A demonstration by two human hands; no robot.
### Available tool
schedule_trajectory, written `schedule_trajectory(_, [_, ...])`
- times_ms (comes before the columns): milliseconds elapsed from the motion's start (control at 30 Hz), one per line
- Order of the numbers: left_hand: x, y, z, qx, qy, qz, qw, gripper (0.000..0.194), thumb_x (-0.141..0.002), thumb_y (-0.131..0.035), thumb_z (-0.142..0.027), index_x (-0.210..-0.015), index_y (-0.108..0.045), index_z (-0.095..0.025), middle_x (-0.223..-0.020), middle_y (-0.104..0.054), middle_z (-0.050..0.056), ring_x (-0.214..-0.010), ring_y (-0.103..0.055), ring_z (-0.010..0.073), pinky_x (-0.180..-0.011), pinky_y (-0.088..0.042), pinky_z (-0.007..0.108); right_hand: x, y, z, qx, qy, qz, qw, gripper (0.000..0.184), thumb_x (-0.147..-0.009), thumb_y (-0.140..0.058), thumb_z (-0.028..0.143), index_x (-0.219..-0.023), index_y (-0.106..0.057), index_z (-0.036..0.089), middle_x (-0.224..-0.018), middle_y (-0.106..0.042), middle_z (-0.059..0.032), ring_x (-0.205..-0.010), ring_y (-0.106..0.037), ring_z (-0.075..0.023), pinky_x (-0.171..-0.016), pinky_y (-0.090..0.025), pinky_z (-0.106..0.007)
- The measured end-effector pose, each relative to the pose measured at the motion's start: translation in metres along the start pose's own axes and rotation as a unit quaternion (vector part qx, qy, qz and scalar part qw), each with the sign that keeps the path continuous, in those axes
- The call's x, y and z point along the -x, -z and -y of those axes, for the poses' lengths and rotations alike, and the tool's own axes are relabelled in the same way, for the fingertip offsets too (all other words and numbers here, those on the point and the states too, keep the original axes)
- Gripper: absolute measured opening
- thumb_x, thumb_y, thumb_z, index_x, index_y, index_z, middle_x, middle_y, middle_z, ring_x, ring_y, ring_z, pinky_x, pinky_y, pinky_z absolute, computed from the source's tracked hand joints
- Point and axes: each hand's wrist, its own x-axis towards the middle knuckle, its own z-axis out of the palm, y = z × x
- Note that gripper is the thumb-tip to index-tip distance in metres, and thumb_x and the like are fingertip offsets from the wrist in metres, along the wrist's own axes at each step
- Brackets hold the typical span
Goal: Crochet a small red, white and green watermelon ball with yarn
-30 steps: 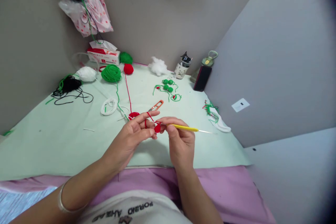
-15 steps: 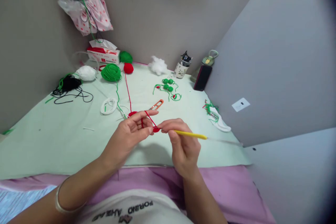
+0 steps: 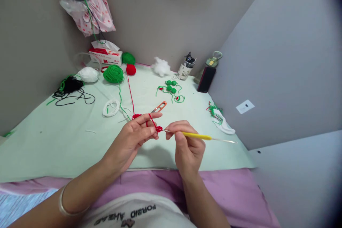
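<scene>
Between thumb and fingers my left hand (image 3: 139, 131) pinches a small red crochet piece (image 3: 159, 129), with red yarn looped over the raised index finger. My right hand (image 3: 188, 146) grips a crochet hook (image 3: 197, 135) by its yellow handle. The hook's left metal end reaches the red piece; its other metal end points out to the right. A strand of red yarn (image 3: 130, 94) runs from the red ball (image 3: 131, 70) at the back down toward my left hand. Just beyond my fingers lies an orange-handled cutter (image 3: 160, 107), partly hidden. More red material (image 3: 136, 116) shows behind my left hand.
At the back stand a tissue box (image 3: 105, 56), a green yarn ball (image 3: 113, 74), white stuffing (image 3: 161, 67), a cup (image 3: 185, 70) and a bottle with a phone (image 3: 206, 79) against it. Small green crochet pieces (image 3: 171, 87) lie mid-table. Black yarn (image 3: 70, 87) is at left.
My right hand has shifted slightly right with the hook, whose handle now sits farther from the red piece. The red piece has turned in my left fingers, and the yarn over the index finger moved a little.
</scene>
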Motion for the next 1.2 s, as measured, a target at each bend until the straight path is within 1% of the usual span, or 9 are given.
schedule_trajectory(133, [0.001,-0.004,0.003,-0.016,-0.018,0.020,1.000,0.034,-0.081,-0.082,-0.023,-0.115,-0.080,-0.023,-0.082,-0.069,-0.001,-0.076,-0.061,0.0130,-0.081,-0.049,0.026,-0.002,-0.004,-0.002,0.003,-0.008,0.005,1.000,0.019,-0.100,-0.059,0.016,-0.100,-0.075,0.025,-0.096,-0.076,-0.0050,-0.094,-0.071,-0.0205,-0.080,-0.059,-0.038])
schedule_trajectory(267, [0.002,-0.004,0.005,-0.020,-0.014,0.016,1.000,0.030,-0.084,-0.081,-0.025,-0.114,-0.081,-0.023,-0.088,-0.072,0.001,-0.080,-0.062,0.0148,-0.085,-0.049,0.028,0.000,-0.007,-0.002,0.002,-0.018,-0.013,1.000,0.019,-0.101,-0.057,0.017,-0.100,-0.074,0.025,-0.094,-0.077,-0.0045,-0.090,-0.072,-0.0202,-0.073,-0.060,-0.036])
schedule_trajectory(367, [0.002,-0.005,0.005,-0.026,-0.022,-0.005,0.999,0.033,-0.082,-0.083,-0.028,-0.114,-0.080,-0.023,-0.089,-0.072,0.001,-0.082,-0.063,0.0158,-0.086,-0.049,0.030,0.001,-0.006,-0.002,0.024,-0.014,-0.009,1.000,0.019,-0.101,-0.057,0.016,-0.101,-0.073,0.025,-0.093,-0.076,-0.0044,-0.088,-0.071,-0.0197,-0.073,-0.061,-0.036])
schedule_trajectory(467, [0.002,-0.006,0.005,-0.015,-0.025,-0.015,0.999,0.037,-0.078,-0.087,-0.026,-0.115,-0.080,-0.024,-0.081,-0.069,-0.001,-0.080,-0.062,0.0150,-0.084,-0.049,0.028,0.006,-0.005,-0.004,0.104,0.041,0.015,0.994,0.025,-0.100,-0.057,0.012,-0.110,-0.074,0.028,-0.100,-0.074,-0.0058,-0.091,-0.071,-0.0195,-0.075,-0.062,-0.036])
schedule_trajectory(567, [0.001,-0.006,0.007,0.024,-0.005,0.002,1.000,0.034,-0.083,-0.084,-0.027,-0.116,-0.080,-0.024,-0.083,-0.071,0.000,-0.084,-0.063,0.0148,-0.083,-0.050,0.026,0.012,-0.006,-0.007,0.184,0.117,0.038,0.975,0.038,-0.097,-0.059,0.008,-0.124,-0.072,0.033,-0.113,-0.070,-0.0083,-0.098,-0.071,-0.0202,-0.077,-0.063,-0.036])
schedule_trajectory(700, [0.001,-0.004,0.006,0.051,0.002,0.013,0.999,0.023,-0.089,-0.078,-0.027,-0.111,-0.081,-0.021,-0.088,-0.071,0.001,-0.086,-0.063,0.0134,-0.082,-0.051,0.023,0.013,-0.009,-0.007,0.166,0.110,0.008,0.980,0.045,-0.096,-0.060,0.004,-0.127,-0.071,0.034,-0.111,-0.070,-0.0073,-0.094,-0.072,-0.0192,-0.073,-0.064,-0.033])
schedule_trajectory(900, [-0.001,-0.003,0.006,0.055,0.020,0.027,0.998,0.025,-0.086,-0.082,-0.027,-0.111,-0.081,-0.022,-0.089,-0.072,0.001,-0.083,-0.063,0.0122,-0.082,-0.050,0.022,0.008,-0.007,-0.005,0.159,0.134,0.007,0.978,0.046,-0.096,-0.060,0.005,-0.130,-0.069,0.034,-0.107,-0.074,-0.0073,-0.094,-0.073,-0.0202,-0.074,-0.065,-0.035])
schedule_trajectory(1100, [0.000,-0.003,0.004,0.065,0.036,0.031,0.997,0.033,-0.082,-0.085,-0.026,-0.114,-0.080,-0.022,-0.089,-0.072,0.001,-0.084,-0.064,0.0116,-0.078,-0.049,0.020,0.014,-0.007,-0.013,0.231,0.208,0.027,0.950,0.052,-0.096,-0.061,0.005,-0.140,-0.063,0.032,-0.115,-0.074,-0.0097,-0.105,-0.071,-0.0231,-0.081,-0.065,-0.039])
schedule_trajectory(1200, [-0.001,-0.003,0.004,0.054,0.036,0.032,0.997,0.034,-0.083,-0.084,-0.024,-0.116,-0.079,-0.022,-0.090,-0.072,0.001,-0.085,-0.064,0.0124,-0.081,-0.050,0.021,0.012,-0.008,-0.010,0.192,0.173,0.009,0.966,0.048,-0.095,-0.060,0.002,-0.133,-0.068,0.031,-0.111,-0.074,-0.0085,-0.099,-0.072,-0.0206,-0.077,-0.064,-0.036])
